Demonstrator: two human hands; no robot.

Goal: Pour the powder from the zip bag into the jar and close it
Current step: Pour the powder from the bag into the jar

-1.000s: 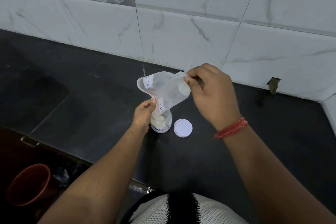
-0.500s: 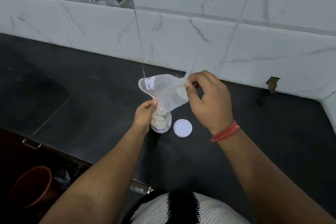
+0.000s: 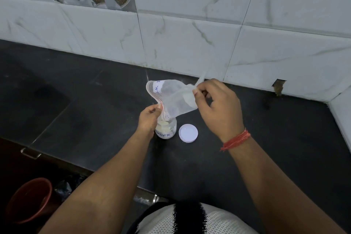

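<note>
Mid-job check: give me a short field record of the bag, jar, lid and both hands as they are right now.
bag: clear plastic zip bag, upended, mouth down at the jar opening
jar: small clear glass jar upright on the black counter, pale powder inside, lid off
lid: round white lid lying flat on the counter, right of the jar, apart from it
left hand: left hand pinches the bag's mouth edge beside the jar
right hand: right hand pinches the bag's raised bottom end
stage: pouring; jar not yet closed
</note>
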